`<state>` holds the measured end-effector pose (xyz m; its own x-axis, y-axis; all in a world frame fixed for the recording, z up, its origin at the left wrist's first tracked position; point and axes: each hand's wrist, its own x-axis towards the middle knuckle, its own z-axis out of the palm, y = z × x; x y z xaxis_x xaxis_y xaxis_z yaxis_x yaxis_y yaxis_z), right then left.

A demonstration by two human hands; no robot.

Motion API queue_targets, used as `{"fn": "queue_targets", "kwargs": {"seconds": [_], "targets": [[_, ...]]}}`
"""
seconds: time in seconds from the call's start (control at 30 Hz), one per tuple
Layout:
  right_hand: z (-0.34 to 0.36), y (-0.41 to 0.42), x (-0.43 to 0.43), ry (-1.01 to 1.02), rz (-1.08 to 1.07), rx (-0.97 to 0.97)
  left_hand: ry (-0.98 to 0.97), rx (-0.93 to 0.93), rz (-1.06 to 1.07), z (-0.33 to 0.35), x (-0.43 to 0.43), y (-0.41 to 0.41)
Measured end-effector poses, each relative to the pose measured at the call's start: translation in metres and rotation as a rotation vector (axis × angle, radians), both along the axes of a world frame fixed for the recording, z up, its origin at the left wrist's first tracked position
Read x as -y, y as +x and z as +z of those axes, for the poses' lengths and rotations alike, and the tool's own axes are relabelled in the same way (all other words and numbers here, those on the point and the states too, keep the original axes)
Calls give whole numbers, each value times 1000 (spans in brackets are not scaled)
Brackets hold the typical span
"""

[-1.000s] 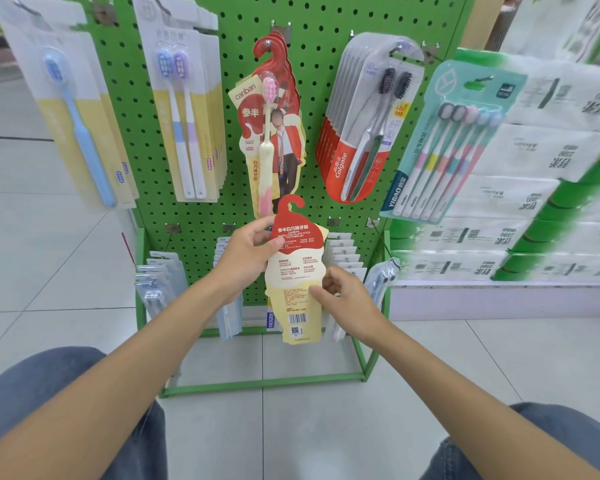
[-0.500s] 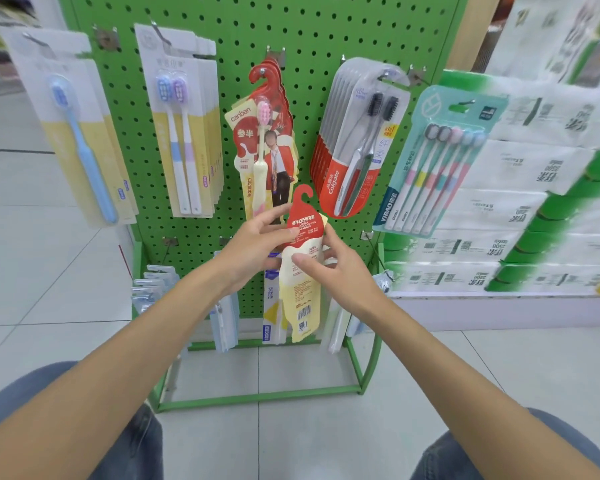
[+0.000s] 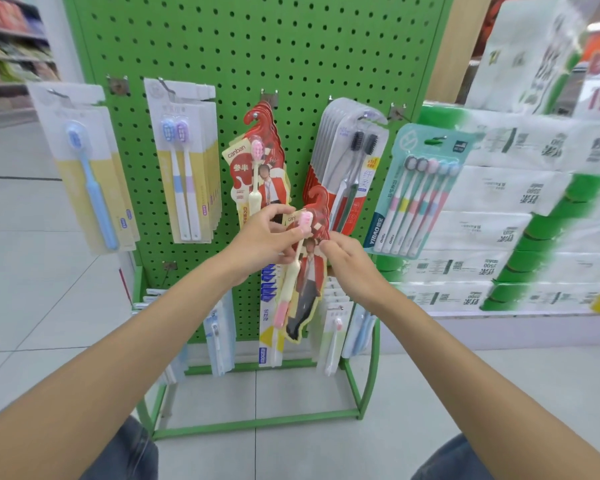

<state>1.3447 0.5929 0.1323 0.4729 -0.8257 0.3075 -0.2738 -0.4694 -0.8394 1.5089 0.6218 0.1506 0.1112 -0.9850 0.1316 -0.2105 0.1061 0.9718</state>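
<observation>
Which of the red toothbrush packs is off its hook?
The lower pack, pinched between the left hand and right hand; the other red packs hang from the pegboard above it.

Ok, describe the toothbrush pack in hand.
The toothbrush pack is a shaped card, red hook on top, printed with a figure in a red jacket. A cream brush with pink head and grip lies on its front. Held roughly upright before the pegboard; the left hand and right hand pinch its upper sides.

both hands, l hand (image 3: 262, 242) & r hand (image 3: 349, 259), pinch red toothbrush pack (image 3: 303, 271) in front of green pegboard (image 3: 257, 46), below hung packs (image 3: 258, 168)
</observation>
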Motion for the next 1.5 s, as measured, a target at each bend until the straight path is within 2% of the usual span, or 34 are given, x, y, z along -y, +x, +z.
{"fn": "queue_targets", "kwargs": {"seconds": [0.2,0.37,0.47,0.53,0.73,0.9,1.07,1.23,1.5], "targets": [[31,4,13,-116,-127,148,-117,77,93,8,4,-5],[59,16,25,-324,-286,61,-162,154,123,19,7,-1],[73,23,26,-411,-319,10,-200,328,246,27,8,7],[83,29,29,-466,-339,-10,-256,382,356,32,10,10],[122,48,46,-599,-382,-125,-444,207,501,56,19,20],[169,55,69,-546,-409,-244,-524,231,568,78,29,30],[205,54,92,-415,-402,-238,-549,270,560,90,39,37],[214,72,118,-353,-405,-233,-549,298,557,95,48,40],[200,106,144,-286,-314,-408,-577,305,562,93,57,43]]}}
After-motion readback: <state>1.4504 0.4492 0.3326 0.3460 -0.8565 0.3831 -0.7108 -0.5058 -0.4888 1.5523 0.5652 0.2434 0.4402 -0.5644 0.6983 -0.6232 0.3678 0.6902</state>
